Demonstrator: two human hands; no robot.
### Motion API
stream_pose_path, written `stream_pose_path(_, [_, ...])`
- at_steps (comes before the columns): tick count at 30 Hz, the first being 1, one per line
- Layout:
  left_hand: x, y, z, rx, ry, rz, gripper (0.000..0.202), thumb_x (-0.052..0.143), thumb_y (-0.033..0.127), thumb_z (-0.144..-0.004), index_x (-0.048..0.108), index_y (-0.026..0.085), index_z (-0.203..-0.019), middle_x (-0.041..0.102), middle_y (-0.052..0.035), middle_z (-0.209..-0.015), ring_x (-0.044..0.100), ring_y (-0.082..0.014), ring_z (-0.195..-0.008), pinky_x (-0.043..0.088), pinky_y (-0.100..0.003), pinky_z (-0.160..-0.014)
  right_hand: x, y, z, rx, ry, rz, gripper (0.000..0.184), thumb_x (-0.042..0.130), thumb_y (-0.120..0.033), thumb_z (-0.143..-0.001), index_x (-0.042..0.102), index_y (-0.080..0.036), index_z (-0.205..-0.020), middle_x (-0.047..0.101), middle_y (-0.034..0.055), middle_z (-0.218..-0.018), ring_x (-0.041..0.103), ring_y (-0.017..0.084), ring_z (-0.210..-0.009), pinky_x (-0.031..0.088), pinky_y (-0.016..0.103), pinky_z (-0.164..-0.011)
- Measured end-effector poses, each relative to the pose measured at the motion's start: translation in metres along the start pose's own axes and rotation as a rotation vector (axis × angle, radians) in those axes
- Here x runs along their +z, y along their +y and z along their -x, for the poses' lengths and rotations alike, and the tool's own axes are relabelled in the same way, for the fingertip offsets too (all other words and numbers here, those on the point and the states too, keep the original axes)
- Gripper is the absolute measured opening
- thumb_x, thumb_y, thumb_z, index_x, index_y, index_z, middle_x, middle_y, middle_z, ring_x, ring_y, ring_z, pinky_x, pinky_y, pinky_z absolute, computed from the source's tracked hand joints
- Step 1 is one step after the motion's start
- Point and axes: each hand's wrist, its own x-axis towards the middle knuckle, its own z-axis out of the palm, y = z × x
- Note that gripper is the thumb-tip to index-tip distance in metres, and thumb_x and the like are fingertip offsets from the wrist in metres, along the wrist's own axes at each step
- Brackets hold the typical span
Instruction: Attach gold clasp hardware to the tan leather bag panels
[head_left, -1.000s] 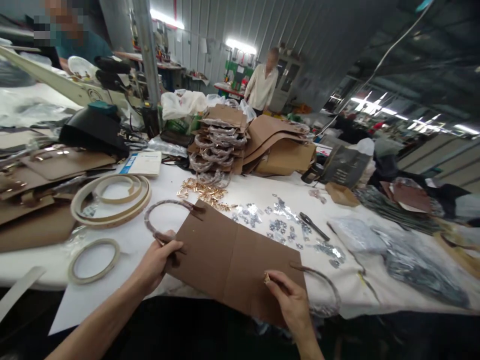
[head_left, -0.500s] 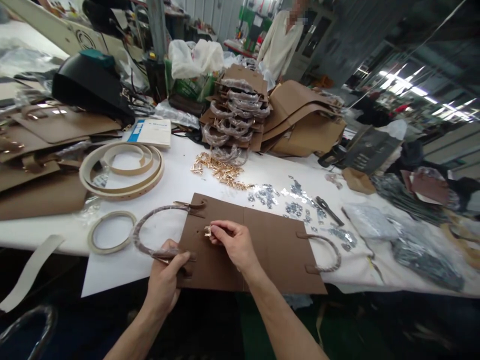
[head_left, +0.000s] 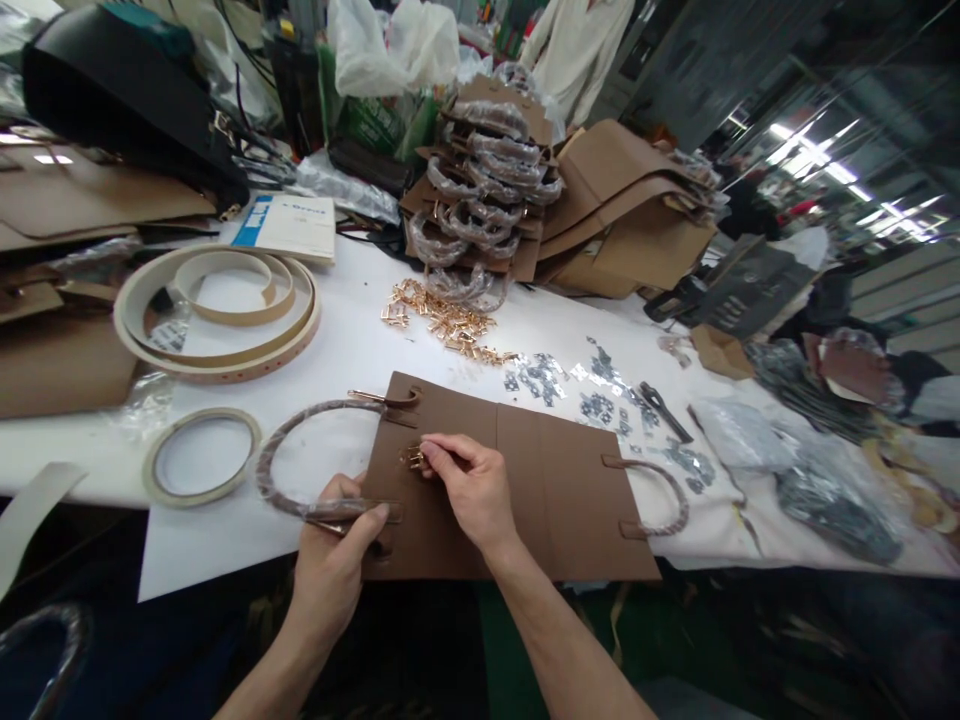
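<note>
A flat brown bag panel point(head_left: 525, 490) lies at the table's front edge, with a handle at each end. My left hand point(head_left: 337, 530) is closed round the base of the plastic-wrapped left handle point(head_left: 274, 455), at the panel's left edge. Between the thumb and fingers of my right hand point(head_left: 469, 490) is a small gold metal fitting point(head_left: 415, 457), held at the panel's surface near its left end. Whether its prongs have entered the panel I cannot tell. The right handle point(head_left: 671, 500) rests on the table beyond the panel.
Behind the panel lie a heap of gold fittings point(head_left: 442, 320) and scattered silver plates point(head_left: 540, 377), with a dark tool point(head_left: 666, 412) beside them. Rolls of tape point(head_left: 202, 455) and edging strip point(head_left: 217, 370) sit at left. Stacked brown bag pieces point(head_left: 480, 190) stand behind; a person point(head_left: 577, 50) is farther back.
The view has tipped down and moved closer. My right hand has brought the gold fitting down toward the panel. My left hand keeps its grip on the handle.
</note>
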Motion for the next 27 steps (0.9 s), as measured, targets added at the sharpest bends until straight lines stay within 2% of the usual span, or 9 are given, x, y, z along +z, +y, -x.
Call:
stream_pose_path(6, [0.002, 0.004, 0.001, -0.055, 0.012, 0.0, 0.038, 0.079, 0.037, -0.079, 0.044, 0.025, -0.079, 0.06, 0.0066, -0.062, 0.053, -0.0124, -0.05, 0.044, -0.02, -0.045, 0.001, 0.006, 0.002, -0.373, 0.066, 0.211, 0.013, 0.073, -0.021, -0.095, 0.083, -0.025, -0.104, 0.079, 0.0041, -0.093, 0.073, 0.016, -0.084, 0.06, 0.028, -0.077])
stream_pose_path(10, [0.001, 0.003, 0.001, -0.058, 0.012, -0.032, 0.038, 0.079, 0.038, -0.081, 0.044, 0.024, -0.079, 0.059, 0.0073, -0.062, 0.053, -0.0112, -0.049, 0.045, -0.02, -0.045, -0.004, 0.016, -0.002, -0.509, 0.046, 0.273, 0.017, 0.072, -0.018, -0.096, 0.082, -0.025, -0.108, 0.079, 0.0046, -0.096, 0.074, 0.016, -0.088, 0.061, 0.028, -0.081])
stream_pose_path(16, [-0.001, 0.002, -0.001, -0.061, 0.021, -0.045, 0.037, 0.079, 0.039, -0.081, 0.045, 0.024, -0.078, 0.06, 0.006, -0.065, 0.054, -0.012, -0.051, 0.046, -0.02, -0.044, -0.018, 0.021, -0.011, -0.488, -0.196, 0.251, 0.024, 0.072, -0.022, -0.096, 0.08, -0.029, -0.118, 0.078, 0.0054, -0.104, 0.074, 0.017, -0.095, 0.062, 0.03, -0.085])
stream_pose_path(20, [-0.001, 0.0, -0.002, -0.042, 0.031, -0.051, 0.036, 0.079, 0.038, -0.08, 0.047, 0.024, -0.076, 0.057, 0.0064, -0.058, 0.052, -0.0119, -0.05, 0.045, -0.02, -0.045, -0.021, 0.022, -0.012, -0.47, -0.203, 0.241, 0.023, 0.069, -0.021, -0.098, 0.081, -0.029, -0.116, 0.078, 0.0053, -0.101, 0.074, 0.017, -0.09, 0.063, 0.029, -0.081])
stream_pose_path(24, [0.0, -0.002, -0.001, -0.04, 0.029, -0.062, 0.037, 0.08, 0.039, -0.08, 0.046, 0.024, -0.077, 0.062, 0.0054, -0.064, 0.054, -0.0127, -0.051, 0.046, -0.021, -0.045, -0.02, 0.017, -0.01, -0.491, -0.209, 0.277, 0.027, 0.064, -0.017, -0.099, 0.08, -0.027, -0.118, 0.077, 0.0066, -0.1, 0.073, 0.016, -0.088, 0.063, 0.029, -0.079])
stream_pose_path(27, [0.002, -0.002, 0.001, -0.016, 0.039, -0.082, 0.038, 0.08, 0.039, -0.08, 0.046, 0.024, -0.076, 0.06, 0.0062, -0.062, 0.053, -0.0123, -0.051, 0.046, -0.02, -0.045, -0.019, 0.012, -0.008, -0.514, -0.216, 0.324, 0.028, 0.061, -0.015, -0.1, 0.08, -0.026, -0.118, 0.077, 0.0077, -0.1, 0.073, 0.017, -0.09, 0.064, 0.03, -0.081])
